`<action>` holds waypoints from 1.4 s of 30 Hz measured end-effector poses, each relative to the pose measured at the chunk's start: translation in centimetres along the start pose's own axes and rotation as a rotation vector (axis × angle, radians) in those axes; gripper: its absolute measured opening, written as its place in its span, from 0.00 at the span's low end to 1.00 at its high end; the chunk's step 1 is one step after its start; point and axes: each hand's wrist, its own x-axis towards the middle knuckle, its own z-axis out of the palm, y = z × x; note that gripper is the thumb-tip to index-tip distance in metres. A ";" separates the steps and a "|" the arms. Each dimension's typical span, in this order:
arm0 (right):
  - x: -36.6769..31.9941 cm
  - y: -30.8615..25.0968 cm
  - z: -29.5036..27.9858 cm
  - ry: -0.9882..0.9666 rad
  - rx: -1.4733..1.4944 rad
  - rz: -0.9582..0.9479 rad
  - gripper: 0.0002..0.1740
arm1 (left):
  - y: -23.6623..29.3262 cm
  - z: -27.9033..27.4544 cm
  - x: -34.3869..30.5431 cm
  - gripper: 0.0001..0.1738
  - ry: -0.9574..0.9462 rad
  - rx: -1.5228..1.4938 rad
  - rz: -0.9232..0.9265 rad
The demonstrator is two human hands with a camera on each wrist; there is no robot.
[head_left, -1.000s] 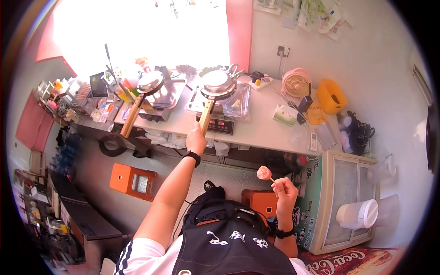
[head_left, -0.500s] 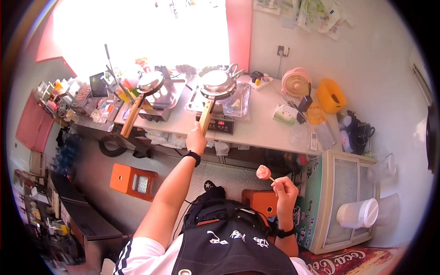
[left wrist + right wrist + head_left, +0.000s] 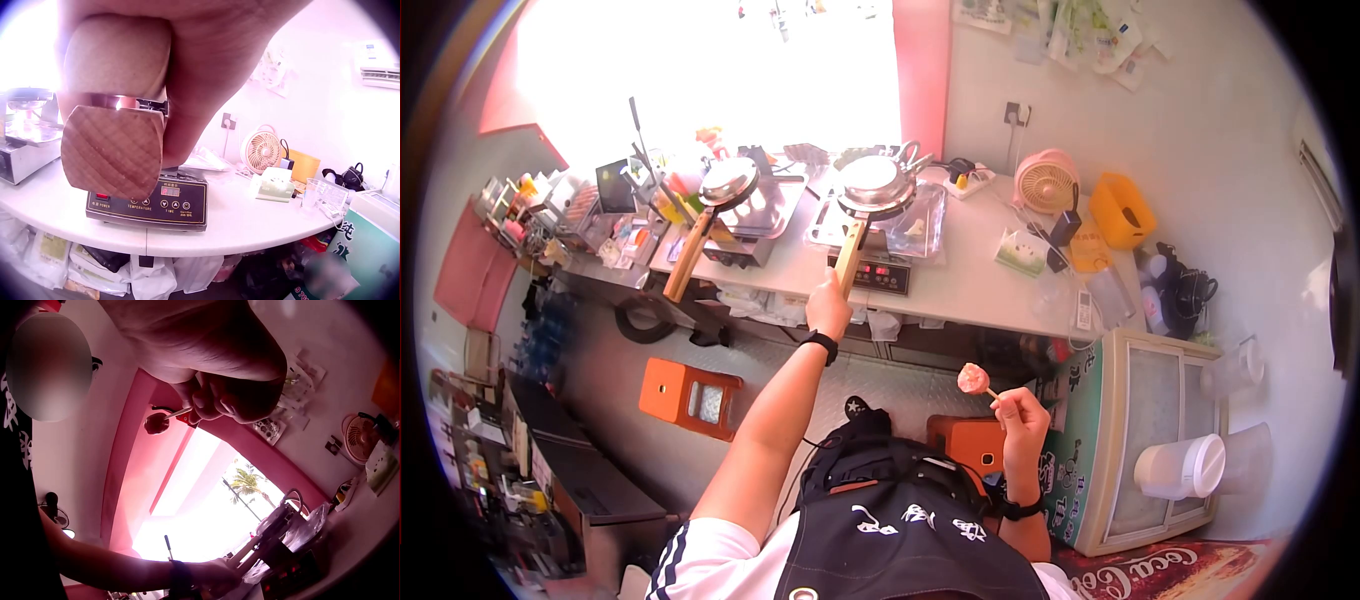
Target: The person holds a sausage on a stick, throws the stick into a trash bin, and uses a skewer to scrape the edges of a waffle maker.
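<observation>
My left hand (image 3: 829,306) grips the paired wooden handles (image 3: 852,250) of a round metal press pan (image 3: 875,182), which sits over a black heating unit (image 3: 883,276) with a lit red display. From the left wrist camera, one square-ended wooden handle (image 3: 112,150) lies below the other, with the hand wrapped over them. The pan looks closed from above. Held up near the drinks cabinet, my right hand (image 3: 1025,425) pinches a thin stick (image 3: 178,414) between thumb and fingers. A lumpy pink ball (image 3: 972,378) tops that stick.
A second press pan (image 3: 728,180) with a wooden handle stands to the left on the white counter (image 3: 990,270). Further right are a pink fan (image 3: 1046,181), a yellow bin (image 3: 1122,210) and a glass-topped cabinet (image 3: 1135,440). Orange stools (image 3: 690,397) stand on the floor.
The pink ball on its stick has shifted very slightly left with my right hand. My left hand stays on the handles, and the pan has not moved.
</observation>
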 end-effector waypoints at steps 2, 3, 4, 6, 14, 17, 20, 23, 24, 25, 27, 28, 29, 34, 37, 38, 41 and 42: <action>0.0 0.0 0.0 -0.001 0.012 -0.004 0.13 | 0.0 0.0 0.0 0.22 -0.006 0.002 -0.006; 0.0 0.0 -0.1 -0.008 0.004 -0.012 0.13 | 0.0 0.1 0.0 0.22 -0.004 -0.003 0.004; 0.0 0.0 0.0 -0.016 -0.003 -0.019 0.13 | -0.2 0.1 -0.1 0.22 -0.002 -0.006 0.013; 0.0 0.0 0.0 -0.008 0.000 -0.004 0.14 | -0.2 0.0 0.1 0.22 -0.004 -0.010 0.009; -0.1 0.3 -0.1 -0.006 0.005 -0.004 0.13 | -0.1 0.0 -0.1 0.22 -0.013 -0.004 0.008; -0.1 0.4 -0.3 -0.018 0.015 0.020 0.13 | -0.1 0.0 -0.1 0.22 0.018 -0.010 0.019; -0.2 0.1 -0.5 -0.020 0.015 0.053 0.10 | -0.1 0.2 -0.1 0.22 -0.012 0.009 0.014; -0.1 0.3 -0.5 -0.024 0.001 0.053 0.10 | -0.1 0.1 0.1 0.23 -0.003 0.004 0.013; -0.1 0.3 -0.4 -0.023 0.001 0.048 0.10 | -0.2 0.2 0.3 0.25 -0.001 -0.004 0.009; -0.2 0.4 -0.4 -0.023 0.000 0.047 0.10 | -0.4 0.3 0.2 0.28 -0.003 -0.010 0.004; -0.2 0.2 -0.4 -0.027 0.007 0.051 0.10 | -0.3 0.2 0.2 0.28 -0.011 -0.014 0.000; -0.2 0.2 -0.4 -0.031 0.014 0.054 0.10 | -0.3 0.2 0.1 0.28 -0.020 -0.018 -0.004; -0.2 0.2 -0.4 -0.031 0.014 0.054 0.10 | -0.3 0.2 0.1 0.28 -0.020 -0.018 -0.004; -0.2 0.3 -0.3 -0.039 0.007 0.082 0.10 | 0.1 -0.1 -0.1 0.23 0.007 0.006 0.013; -0.1 0.6 -0.1 -0.052 0.008 0.076 0.11 | 0.0 0.0 -0.1 0.23 0.017 0.003 0.015; 0.0 0.7 -0.1 -0.051 0.008 0.075 0.11 | 0.0 0.0 -0.1 0.23 0.018 0.002 0.016; -0.1 0.9 0.1 -0.083 -0.006 0.099 0.11 | -0.1 -0.3 -0.2 0.23 -0.004 0.000 0.004; 0.1 0.9 0.1 -0.091 -0.025 0.098 0.11 | 0.0 -0.3 -0.1 0.23 -0.004 -0.003 0.002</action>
